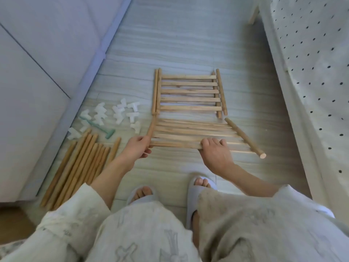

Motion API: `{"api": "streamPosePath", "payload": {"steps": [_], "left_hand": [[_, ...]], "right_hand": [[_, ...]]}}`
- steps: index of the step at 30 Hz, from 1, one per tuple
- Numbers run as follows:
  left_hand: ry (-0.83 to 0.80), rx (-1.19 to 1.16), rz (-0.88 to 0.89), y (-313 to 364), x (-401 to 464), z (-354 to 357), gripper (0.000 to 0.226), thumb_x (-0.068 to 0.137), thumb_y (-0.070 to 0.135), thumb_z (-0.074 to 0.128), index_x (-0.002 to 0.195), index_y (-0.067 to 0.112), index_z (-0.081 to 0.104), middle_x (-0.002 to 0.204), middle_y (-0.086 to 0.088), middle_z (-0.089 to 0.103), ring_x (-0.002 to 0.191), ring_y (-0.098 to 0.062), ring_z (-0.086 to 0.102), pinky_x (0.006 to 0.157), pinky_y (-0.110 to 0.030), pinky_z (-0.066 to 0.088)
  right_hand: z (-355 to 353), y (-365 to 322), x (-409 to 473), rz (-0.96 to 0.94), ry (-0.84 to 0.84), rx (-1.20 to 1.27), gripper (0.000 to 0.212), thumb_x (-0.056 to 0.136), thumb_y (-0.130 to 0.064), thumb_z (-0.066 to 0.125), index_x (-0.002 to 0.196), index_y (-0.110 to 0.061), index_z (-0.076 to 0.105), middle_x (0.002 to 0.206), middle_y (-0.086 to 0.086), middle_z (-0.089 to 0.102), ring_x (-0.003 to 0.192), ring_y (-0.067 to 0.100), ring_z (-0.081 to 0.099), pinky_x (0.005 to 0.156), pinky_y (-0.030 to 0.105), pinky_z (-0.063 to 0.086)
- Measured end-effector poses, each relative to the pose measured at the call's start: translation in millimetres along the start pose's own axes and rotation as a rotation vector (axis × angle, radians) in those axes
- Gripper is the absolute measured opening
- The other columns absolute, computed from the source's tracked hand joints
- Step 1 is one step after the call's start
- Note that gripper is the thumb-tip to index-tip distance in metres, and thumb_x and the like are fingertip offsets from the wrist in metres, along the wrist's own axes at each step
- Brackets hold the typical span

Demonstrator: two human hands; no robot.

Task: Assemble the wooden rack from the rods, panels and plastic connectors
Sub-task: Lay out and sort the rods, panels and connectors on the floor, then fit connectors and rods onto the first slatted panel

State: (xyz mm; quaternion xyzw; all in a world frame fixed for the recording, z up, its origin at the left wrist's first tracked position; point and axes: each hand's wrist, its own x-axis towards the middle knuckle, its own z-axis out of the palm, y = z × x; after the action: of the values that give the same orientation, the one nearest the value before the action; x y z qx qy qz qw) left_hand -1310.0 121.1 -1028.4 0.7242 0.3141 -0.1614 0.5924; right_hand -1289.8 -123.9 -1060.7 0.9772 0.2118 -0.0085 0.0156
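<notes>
Two slatted wooden panels lie on the floor ahead of me. The far panel (189, 91) lies flat. My left hand (138, 147) grips the near panel (190, 133) by its left side rod. My right hand (214, 151) holds that panel's front slat, fingers curled over the edge. The panel's right side rod (245, 138) angles toward me. Loose wooden rods (79, 165) lie in a row at the left. Several white plastic connectors (117, 114) are scattered beyond them.
A small green mallet (102, 128) lies among the connectors. White cabinet doors (34, 72) stand to the left, and a dotted white fabric (317, 72) hangs at the right. My slippered feet (170, 193) are just behind the near panel.
</notes>
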Motion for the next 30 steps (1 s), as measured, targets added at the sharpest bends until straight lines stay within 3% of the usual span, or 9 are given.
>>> {"api": "streamPosePath", "payload": {"steps": [3, 7, 13, 17, 19, 22, 24, 26, 30], "left_hand": [[0.028, 0.032, 0.006, -17.8, -21.6, -3.4, 0.027, 0.097, 0.024, 0.042, 0.084, 0.009, 0.060, 0.084, -0.007, 0.062, 0.062, -0.012, 0.052, 0.051, -0.019, 0.041], [0.016, 0.058, 0.005, -29.4, -28.5, -2.7, 0.030, 0.099, 0.031, 0.041, 0.097, 0.007, 0.059, 0.082, -0.003, 0.059, 0.062, -0.010, 0.049, 0.054, -0.019, 0.039], [0.040, 0.102, 0.024, -43.0, 4.2, 0.7, 0.031, 0.099, 0.030, 0.041, 0.105, 0.008, 0.061, 0.087, -0.004, 0.063, 0.064, -0.014, 0.051, 0.055, -0.027, 0.038], [0.070, 0.160, 0.032, -47.3, 33.3, 9.1, 0.020, 0.098, 0.028, 0.042, 0.104, 0.015, 0.056, 0.078, -0.003, 0.060, 0.062, -0.014, 0.050, 0.056, -0.026, 0.039], [0.058, 0.173, 0.032, -49.8, 47.4, 13.2, 0.015, 0.098, 0.029, 0.042, 0.104, 0.020, 0.053, 0.074, -0.002, 0.055, 0.063, -0.015, 0.049, 0.060, -0.028, 0.039], [0.052, 0.204, 0.047, -50.9, 70.9, 18.5, 0.020, 0.098, 0.028, 0.042, 0.110, 0.019, 0.055, 0.077, 0.001, 0.055, 0.066, -0.016, 0.050, 0.066, -0.029, 0.040], [0.055, 0.253, 0.057, -50.3, 86.3, 21.4, 0.025, 0.098, 0.023, 0.043, 0.114, 0.013, 0.058, 0.081, 0.000, 0.056, 0.064, -0.015, 0.050, 0.062, -0.027, 0.041], [0.039, 0.308, 0.052, -53.8, 97.0, 24.3, 0.025, 0.098, 0.019, 0.044, 0.114, 0.007, 0.059, 0.091, -0.005, 0.060, 0.066, -0.020, 0.055, 0.059, -0.025, 0.043], [-0.010, 0.320, 0.006, -72.8, 99.9, 29.4, 0.028, 0.095, 0.009, 0.047, 0.119, 0.002, 0.059, 0.113, -0.018, 0.061, 0.098, -0.037, 0.060, 0.078, -0.033, 0.047]], "right_hand": [[-0.8, -9.0, -16.1, -0.038, -0.082, 0.071, 0.031, 0.097, -0.028, 0.040, 0.090, -0.002, 0.056, 0.087, 0.012, 0.063, 0.082, 0.031, 0.060, 0.070, 0.037, 0.030], [3.1, -13.5, -17.0, -0.045, -0.175, 0.058, 0.037, 0.099, -0.041, 0.034, 0.109, -0.009, 0.051, 0.108, 0.004, 0.058, 0.103, 0.026, 0.054, 0.081, 0.036, 0.029], [24.8, -8.3, 1.9, -0.068, -0.249, 0.101, 0.081, 0.076, -0.060, -0.004, 0.112, -0.015, 0.053, 0.104, 0.003, 0.057, 0.097, 0.025, 0.052, 0.078, 0.036, 0.031], [50.8, -2.3, 13.7, -0.075, -0.143, 0.107, 0.051, 0.086, -0.052, 0.026, 0.084, -0.016, 0.061, 0.073, 0.001, 0.057, 0.065, 0.024, 0.057, 0.059, 0.032, 0.033], [63.1, 2.7, 22.5, -0.072, -0.143, 0.135, 0.046, 0.086, -0.051, 0.031, 0.081, -0.017, 0.061, 0.070, -0.001, 0.055, 0.060, 0.022, 0.055, 0.057, 0.030, 0.031], [74.2, 6.9, 41.7, -0.044, -0.242, 0.199, 0.051, 0.090, -0.055, 0.028, 0.103, -0.016, 0.058, 0.093, 0.003, 0.057, 0.087, 0.025, 0.055, 0.071, 0.035, 0.033], [83.9, 11.1, 55.7, 0.010, -0.312, 0.240, 0.044, 0.095, -0.051, 0.037, 0.117, -0.017, 0.051, 0.110, 0.002, 0.053, 0.105, 0.023, 0.048, 0.084, 0.035, 0.034], [92.4, 11.3, 63.8, 0.064, -0.370, 0.301, 0.039, 0.095, -0.044, 0.045, 0.121, -0.015, 0.050, 0.117, 0.002, 0.052, 0.112, 0.023, 0.046, 0.091, 0.035, 0.034], [115.6, 14.1, 62.2, 0.077, -0.471, 0.336, 0.027, 0.095, -0.030, 0.048, 0.114, -0.012, 0.056, 0.114, 0.008, 0.053, 0.110, 0.028, 0.046, 0.085, 0.034, 0.039]]}}
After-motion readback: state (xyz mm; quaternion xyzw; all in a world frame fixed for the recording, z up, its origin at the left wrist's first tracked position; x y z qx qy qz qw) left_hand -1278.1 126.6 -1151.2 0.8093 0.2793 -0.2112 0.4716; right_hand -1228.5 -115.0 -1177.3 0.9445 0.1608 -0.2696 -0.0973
